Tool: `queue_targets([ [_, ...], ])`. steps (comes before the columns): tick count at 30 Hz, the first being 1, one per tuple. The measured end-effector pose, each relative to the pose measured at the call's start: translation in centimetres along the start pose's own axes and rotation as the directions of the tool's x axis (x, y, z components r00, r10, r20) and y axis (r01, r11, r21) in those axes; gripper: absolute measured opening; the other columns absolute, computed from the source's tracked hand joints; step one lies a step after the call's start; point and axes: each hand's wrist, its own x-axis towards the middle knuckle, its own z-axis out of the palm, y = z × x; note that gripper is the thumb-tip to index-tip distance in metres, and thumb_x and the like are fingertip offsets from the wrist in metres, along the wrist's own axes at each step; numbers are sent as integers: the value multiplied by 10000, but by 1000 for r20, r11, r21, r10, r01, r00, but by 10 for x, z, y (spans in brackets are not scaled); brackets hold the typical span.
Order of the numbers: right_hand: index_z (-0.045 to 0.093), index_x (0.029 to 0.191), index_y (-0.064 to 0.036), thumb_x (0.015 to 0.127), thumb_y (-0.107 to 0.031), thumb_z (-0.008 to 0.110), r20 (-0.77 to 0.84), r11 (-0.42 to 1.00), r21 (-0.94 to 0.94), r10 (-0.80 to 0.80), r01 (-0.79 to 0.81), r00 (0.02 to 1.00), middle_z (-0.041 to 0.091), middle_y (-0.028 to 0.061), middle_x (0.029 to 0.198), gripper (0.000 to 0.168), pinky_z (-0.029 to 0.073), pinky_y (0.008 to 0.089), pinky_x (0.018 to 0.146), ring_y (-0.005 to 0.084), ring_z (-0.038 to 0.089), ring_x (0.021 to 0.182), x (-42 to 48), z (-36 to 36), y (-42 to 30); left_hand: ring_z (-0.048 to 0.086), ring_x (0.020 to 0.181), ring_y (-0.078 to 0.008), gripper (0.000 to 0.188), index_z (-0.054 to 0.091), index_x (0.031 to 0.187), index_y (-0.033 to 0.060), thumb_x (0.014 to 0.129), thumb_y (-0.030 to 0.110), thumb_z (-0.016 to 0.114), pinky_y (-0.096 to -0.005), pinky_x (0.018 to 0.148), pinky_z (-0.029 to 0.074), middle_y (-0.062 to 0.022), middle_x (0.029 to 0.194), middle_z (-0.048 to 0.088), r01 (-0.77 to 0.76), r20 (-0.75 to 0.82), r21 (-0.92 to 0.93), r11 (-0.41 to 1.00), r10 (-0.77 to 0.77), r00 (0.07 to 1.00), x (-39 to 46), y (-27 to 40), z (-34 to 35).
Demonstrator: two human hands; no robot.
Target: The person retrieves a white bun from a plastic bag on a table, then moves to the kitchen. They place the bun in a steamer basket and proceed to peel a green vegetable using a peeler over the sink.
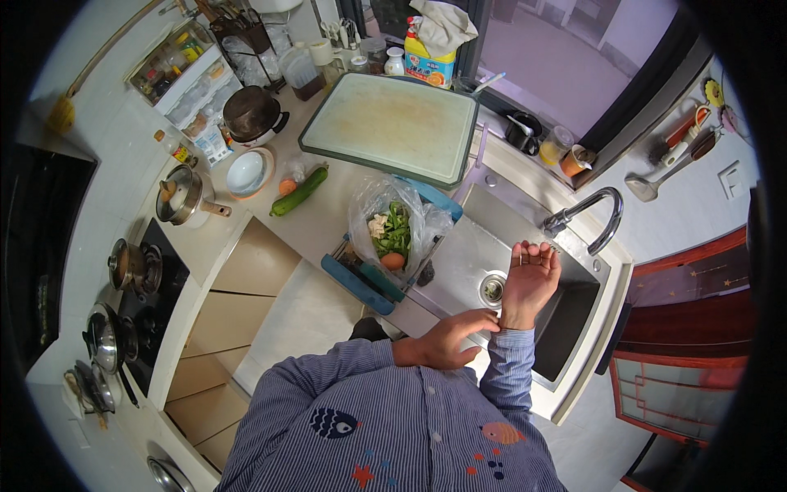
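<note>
My left hand [452,340] reaches across my body, its fingertips at the cuff [515,337] of my right striped sleeve and its thumb apart from the fingers. Palm up, my right hand [532,283] is above the steel sink [467,224] with its fingers slightly curled and nothing in them. Beneath it, the drain [492,289] holds some green scraps. A clear plastic bag [369,203] stands left of the sink in a blue-edged holder [356,283]. Inside are green vegetable pieces [399,230], a pale crumpled piece [377,226] and a brown egg or eggshell [392,261].
A curved faucet [605,212] rises behind the sink. A large cutting board [390,126] lies at the back. Leftward are a green zucchini or cucumber [299,191], white bowls [246,171], a lidded saucepan [181,197] and a black cooktop [161,270] with pots.
</note>
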Motion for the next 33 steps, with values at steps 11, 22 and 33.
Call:
queue_targets([
  [11,619,964,-84,974,-313,503,5,999,-35,-36,36,999,663,60,870,257,446,371,950,229,600,982,-7,4,-4,485,1262,-343,464,560,1210,8,757,78,633,-403,1044,403,-210,1358,484,-28,76,-3,1000,28,997,-5,-1,3],
  [22,613,987,-78,977,-314,494,-2,996,-63,-71,71,997,645,63,854,265,462,360,922,235,599,961,-14,7,-8,508,1240,-351,416,579,1175,-4,768,67,630,-428,1048,397,-205,1288,543,-59,79,-33,998,62,995,-5,2,6],
  [33,605,979,-57,983,-254,521,8,970,-199,-140,139,990,589,43,769,215,477,343,853,179,592,829,-16,20,-23,616,1018,-313,267,642,1059,33,793,32,621,-371,883,494,-165,1110,620,-5,-36,84,996,8,999,-11,1,-2],
])
